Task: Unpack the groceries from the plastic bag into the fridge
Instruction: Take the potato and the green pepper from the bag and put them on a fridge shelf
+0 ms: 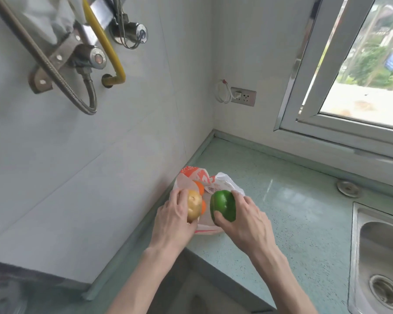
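Note:
A white and orange plastic bag [216, 181] lies on the pale green counter [288, 214] near the wall corner. My left hand [173, 217] grips a yellow-brown potato [194, 207] just above the bag's left side. My right hand [247, 219] holds a green bell pepper [222, 206] over the bag's right side, thumb on its near face. Orange fruit [200, 188] shows in the bag behind the potato. No fridge is in view.
A steel sink [377, 257] is set into the counter at the right. A window [361, 64] stands behind the counter. Pipes, valves and a yellow gas line [107, 41] hang on the left wall. A wall socket [244, 96] sits in the corner.

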Demonstrator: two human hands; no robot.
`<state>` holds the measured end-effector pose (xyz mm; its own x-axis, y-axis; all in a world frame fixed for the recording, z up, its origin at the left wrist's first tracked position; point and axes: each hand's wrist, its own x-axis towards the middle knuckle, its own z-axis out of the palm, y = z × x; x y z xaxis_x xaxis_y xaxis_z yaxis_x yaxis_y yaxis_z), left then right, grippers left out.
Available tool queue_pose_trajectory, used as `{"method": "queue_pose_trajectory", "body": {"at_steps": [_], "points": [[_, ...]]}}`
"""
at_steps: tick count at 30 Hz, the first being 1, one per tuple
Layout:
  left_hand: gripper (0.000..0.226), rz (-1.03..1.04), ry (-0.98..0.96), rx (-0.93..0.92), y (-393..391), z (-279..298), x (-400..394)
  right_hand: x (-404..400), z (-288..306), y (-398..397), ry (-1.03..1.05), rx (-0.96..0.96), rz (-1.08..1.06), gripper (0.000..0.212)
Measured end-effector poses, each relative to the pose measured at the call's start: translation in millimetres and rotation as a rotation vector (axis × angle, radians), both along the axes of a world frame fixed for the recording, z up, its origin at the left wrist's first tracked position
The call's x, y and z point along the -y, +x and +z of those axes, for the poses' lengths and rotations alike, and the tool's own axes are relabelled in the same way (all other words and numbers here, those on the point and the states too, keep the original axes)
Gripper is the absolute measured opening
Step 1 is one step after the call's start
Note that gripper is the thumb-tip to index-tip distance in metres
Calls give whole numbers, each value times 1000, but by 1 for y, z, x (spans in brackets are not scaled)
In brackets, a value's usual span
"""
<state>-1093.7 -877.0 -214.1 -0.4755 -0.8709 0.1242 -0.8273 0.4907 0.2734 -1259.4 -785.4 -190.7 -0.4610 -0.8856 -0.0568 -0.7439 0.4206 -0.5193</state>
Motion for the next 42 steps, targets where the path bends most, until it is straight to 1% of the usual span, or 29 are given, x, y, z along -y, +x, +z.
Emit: {"method": "queue_pose_trajectory", "body": {"at_steps": [3, 5, 7, 9, 13, 16, 25, 29, 31, 35, 42], "points": [[68, -13, -26, -60, 7, 17, -15, -21, 13, -2, -50, 37, -36, 65], [76, -39, -46, -101, 10, 25, -23, -37, 22, -3, -93, 50, -60, 68], [83, -59, -63, -166, 13, 30, -30, -52, 29, -6, -146, 59, -86, 70], [86, -82, -57, -245, 14, 35, -36, -67, 37, -8, -184, 59, -106, 71], [87, -207, -15, -336, 2, 48, -46, -100, 51, -12, -218, 43, -193, 75], [86, -335, -4, -376, -19, 55, -52, -123, 59, -14, -240, 23, -318, 74], [81, -712, 162, -402, -73, 66, -86, -202, 55, -1, -288, 4, -759, 74], [84, -894, 198, -395, -90, 64, -111, -238, 48, 15, -282, -11, -938, 71], [86, -969, 228, -403, -97, 65, -125, -254, 48, 23, -269, -22, -1013, 71], [85, -1089, 264, -408, -108, 66, -153, -284, 51, 41, -287, -52, -1160, 79], [83, -1277, 325, -431, -124, 75, -214, -343, 61, 74, -333, -140, -1336, 74]]}}
